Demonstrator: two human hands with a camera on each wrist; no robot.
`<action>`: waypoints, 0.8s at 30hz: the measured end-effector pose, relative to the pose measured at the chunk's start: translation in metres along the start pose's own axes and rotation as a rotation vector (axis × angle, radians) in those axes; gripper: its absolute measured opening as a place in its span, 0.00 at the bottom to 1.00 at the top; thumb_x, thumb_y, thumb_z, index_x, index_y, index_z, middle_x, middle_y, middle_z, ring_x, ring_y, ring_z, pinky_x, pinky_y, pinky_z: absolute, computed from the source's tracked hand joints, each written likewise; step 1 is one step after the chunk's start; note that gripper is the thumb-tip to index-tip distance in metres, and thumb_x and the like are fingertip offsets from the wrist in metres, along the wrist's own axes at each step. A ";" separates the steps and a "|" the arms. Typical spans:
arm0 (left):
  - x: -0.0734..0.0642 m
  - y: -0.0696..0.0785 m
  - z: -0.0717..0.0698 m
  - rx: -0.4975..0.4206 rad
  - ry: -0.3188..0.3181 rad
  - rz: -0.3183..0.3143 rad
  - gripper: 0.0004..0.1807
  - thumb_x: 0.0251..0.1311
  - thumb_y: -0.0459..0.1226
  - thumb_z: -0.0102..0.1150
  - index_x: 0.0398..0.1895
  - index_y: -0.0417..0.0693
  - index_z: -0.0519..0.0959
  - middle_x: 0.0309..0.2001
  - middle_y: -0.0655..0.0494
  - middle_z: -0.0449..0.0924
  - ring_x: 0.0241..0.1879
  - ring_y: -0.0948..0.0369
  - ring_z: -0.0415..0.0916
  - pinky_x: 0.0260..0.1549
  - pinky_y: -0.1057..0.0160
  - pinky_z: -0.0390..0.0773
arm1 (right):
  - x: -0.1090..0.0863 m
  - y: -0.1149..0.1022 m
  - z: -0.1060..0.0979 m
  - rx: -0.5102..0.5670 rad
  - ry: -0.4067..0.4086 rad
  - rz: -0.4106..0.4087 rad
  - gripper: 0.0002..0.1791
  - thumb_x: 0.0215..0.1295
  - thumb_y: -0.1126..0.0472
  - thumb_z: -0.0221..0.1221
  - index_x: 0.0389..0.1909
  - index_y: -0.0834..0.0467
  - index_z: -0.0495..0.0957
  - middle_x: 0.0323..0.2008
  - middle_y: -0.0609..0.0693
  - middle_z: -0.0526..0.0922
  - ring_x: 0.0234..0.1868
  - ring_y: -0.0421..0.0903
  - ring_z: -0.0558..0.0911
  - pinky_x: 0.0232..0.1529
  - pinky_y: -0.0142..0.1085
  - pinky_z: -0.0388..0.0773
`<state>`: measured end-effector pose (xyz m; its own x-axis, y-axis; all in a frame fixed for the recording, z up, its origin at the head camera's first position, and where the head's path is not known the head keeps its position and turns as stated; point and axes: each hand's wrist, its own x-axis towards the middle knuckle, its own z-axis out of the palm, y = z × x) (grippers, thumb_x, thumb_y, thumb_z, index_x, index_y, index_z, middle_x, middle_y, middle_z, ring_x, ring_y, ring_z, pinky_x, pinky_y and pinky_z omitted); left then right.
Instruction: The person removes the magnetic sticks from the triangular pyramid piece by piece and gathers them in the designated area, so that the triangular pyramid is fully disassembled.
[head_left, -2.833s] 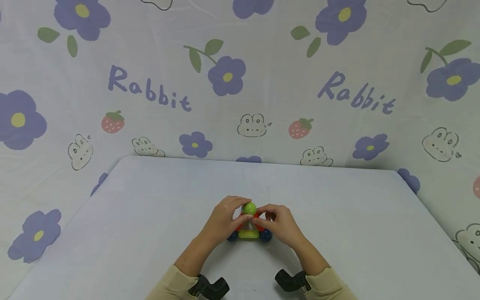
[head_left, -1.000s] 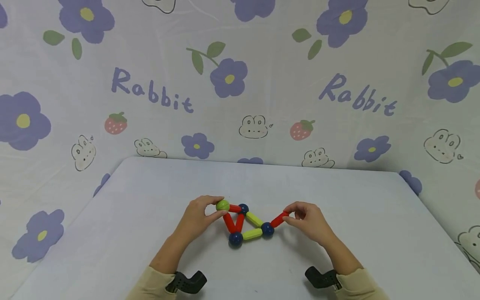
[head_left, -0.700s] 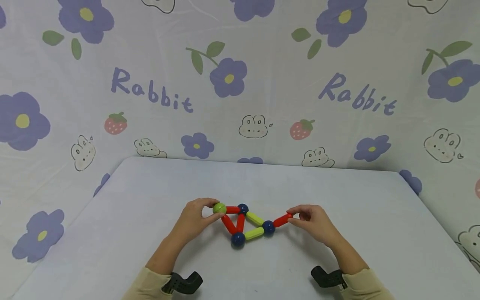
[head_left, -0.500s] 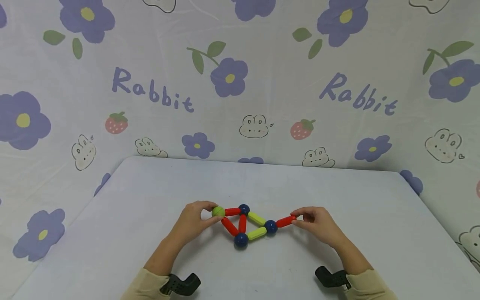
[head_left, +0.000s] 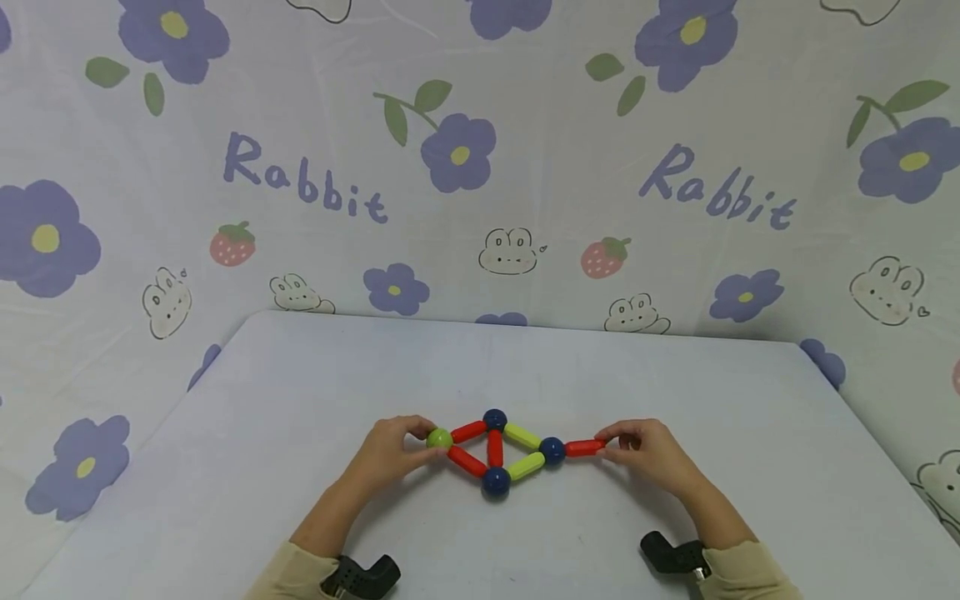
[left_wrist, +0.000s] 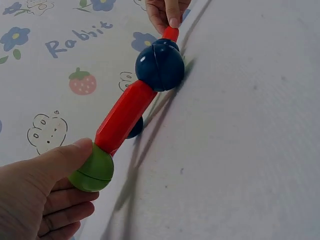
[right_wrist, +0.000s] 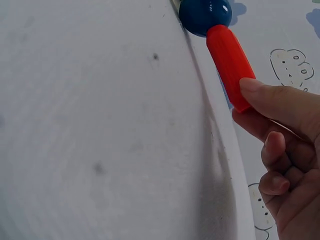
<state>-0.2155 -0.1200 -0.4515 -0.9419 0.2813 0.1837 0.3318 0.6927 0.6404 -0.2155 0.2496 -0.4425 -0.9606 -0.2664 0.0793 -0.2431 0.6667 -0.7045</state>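
Note:
A toy frame of balls and rods stretches between my hands over the white table. My left hand [head_left: 393, 454] pinches its green ball [head_left: 439, 440] between thumb and fingers. Two red rods [head_left: 467, 461] run from that ball to two dark blue balls [head_left: 496, 482], which another red rod joins. Two yellow-green rods [head_left: 527, 467] meet at a third dark blue ball [head_left: 552, 451]. From there a red rod [right_wrist: 230, 65] sticks out, its free end pinched between the thumb and index finger of my right hand [head_left: 648, 454]. The right hand's other fingers are curled in.
The white table [head_left: 300, 375] extends around the toy on all sides. Behind it hangs a cloth [head_left: 555, 167] printed with flowers, rabbits and strawberries. A black wrist mount [head_left: 367, 577] sits on the left wrist, another mount [head_left: 671, 554] on the right.
The folded toy has been spread out sideways since the oldest frame. Lately its green ball and right-hand red rod have come lower and level, the rod turning flat as the right hand moves right.

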 end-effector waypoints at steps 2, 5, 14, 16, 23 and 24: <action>-0.001 0.000 0.001 -0.009 -0.008 0.005 0.14 0.49 0.43 0.68 0.38 0.48 0.82 0.35 0.59 0.82 0.41 0.61 0.77 0.46 0.54 0.76 | 0.000 0.002 0.000 -0.003 -0.001 0.005 0.09 0.53 0.64 0.65 0.37 0.60 0.83 0.23 0.47 0.74 0.25 0.38 0.66 0.23 0.28 0.62; -0.002 0.000 0.003 -0.014 -0.019 0.018 0.14 0.49 0.43 0.68 0.37 0.47 0.82 0.34 0.58 0.83 0.40 0.61 0.78 0.45 0.55 0.76 | 0.001 0.005 0.000 -0.011 -0.003 0.015 0.10 0.52 0.64 0.66 0.36 0.61 0.83 0.23 0.47 0.74 0.25 0.38 0.66 0.23 0.28 0.63; -0.002 -0.002 0.007 -0.040 -0.027 0.026 0.13 0.48 0.43 0.69 0.36 0.47 0.82 0.33 0.59 0.83 0.38 0.63 0.78 0.44 0.57 0.77 | 0.000 0.007 0.003 -0.002 -0.006 0.051 0.12 0.50 0.63 0.68 0.36 0.62 0.83 0.22 0.47 0.73 0.24 0.38 0.66 0.22 0.28 0.62; -0.002 -0.002 0.007 -0.044 -0.027 0.027 0.14 0.48 0.43 0.69 0.36 0.47 0.82 0.34 0.59 0.83 0.38 0.63 0.78 0.44 0.57 0.77 | 0.000 0.007 0.003 0.001 -0.006 0.056 0.12 0.50 0.62 0.68 0.36 0.61 0.83 0.22 0.47 0.73 0.24 0.38 0.66 0.22 0.29 0.62; -0.004 -0.002 0.008 -0.054 -0.017 0.009 0.15 0.48 0.43 0.69 0.37 0.46 0.82 0.34 0.59 0.83 0.38 0.63 0.78 0.44 0.57 0.77 | 0.000 0.008 0.005 0.004 -0.002 0.059 0.12 0.50 0.61 0.68 0.36 0.61 0.83 0.23 0.47 0.74 0.24 0.38 0.66 0.22 0.28 0.63; -0.004 -0.002 0.008 -0.054 -0.014 0.008 0.15 0.48 0.43 0.69 0.37 0.46 0.82 0.34 0.59 0.83 0.38 0.63 0.78 0.44 0.57 0.77 | 0.001 0.008 0.004 0.001 -0.002 0.059 0.12 0.50 0.61 0.68 0.36 0.61 0.83 0.23 0.47 0.74 0.24 0.39 0.66 0.22 0.28 0.63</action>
<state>-0.2116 -0.1171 -0.4596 -0.9382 0.2964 0.1789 0.3358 0.6539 0.6780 -0.2175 0.2519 -0.4515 -0.9730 -0.2280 0.0357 -0.1855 0.6806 -0.7088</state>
